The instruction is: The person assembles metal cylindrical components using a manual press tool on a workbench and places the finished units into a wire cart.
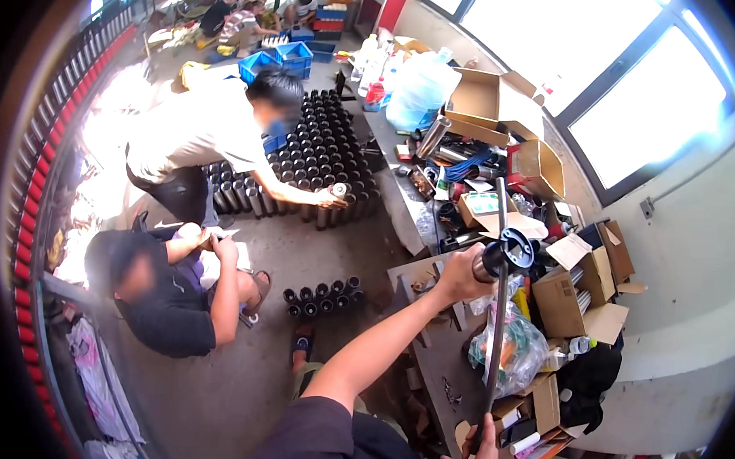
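Observation:
Over the workbench, my left hand (463, 275) is closed around a dark cylinder (486, 264) whose open end carries a black ring-shaped collar (516, 249). My right hand (481, 458), low in the view, is closed on the lower end of a long, thin dark metal bar (495, 347). The bar rises past the collar and its upper end stands above it. Whether the bar touches the collar or only crosses in front of it, I cannot tell.
The workbench (439, 374) holds a plastic bag (513, 348), cardboard boxes (561, 303) and loose metal parts. Several black cylinders (323, 296) stand on the floor, with a larger block (314, 147) behind. One person (197, 134) bends over them; another (166, 303) sits at left.

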### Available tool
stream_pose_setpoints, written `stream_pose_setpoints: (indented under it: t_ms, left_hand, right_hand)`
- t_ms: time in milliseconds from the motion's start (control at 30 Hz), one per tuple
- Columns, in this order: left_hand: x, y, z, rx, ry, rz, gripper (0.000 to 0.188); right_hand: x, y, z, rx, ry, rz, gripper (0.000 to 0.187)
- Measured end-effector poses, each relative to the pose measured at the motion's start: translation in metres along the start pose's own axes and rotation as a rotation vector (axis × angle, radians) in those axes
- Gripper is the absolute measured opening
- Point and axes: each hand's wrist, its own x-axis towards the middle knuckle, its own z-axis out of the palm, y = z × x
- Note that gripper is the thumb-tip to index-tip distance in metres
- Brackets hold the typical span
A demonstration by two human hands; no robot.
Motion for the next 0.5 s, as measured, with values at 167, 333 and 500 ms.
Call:
stream_pose_setpoints:
  t_ms: [167, 333, 500]
  left_hand:
    - [-0.011, -0.002, 0.012, -0.020, 0.127, -0.027, 0.057]
    - [-0.014, -0.003, 0.003, 0.090, 0.129, -0.160, 0.055]
    - [-0.006, -0.004, -0.001, 0.131, 0.298, 0.250, 0.046]
  right_hand:
    - [0.072, -0.007, -0.057, -0.642, 0.188, -1.031, 0.010]
    - [0.177, -0.156, -0.020, -0.430, -0.006, -1.732, 0.007]
    - [0.375, -0.256, 0.100, -0.609, -0.209, -1.606, 0.038]
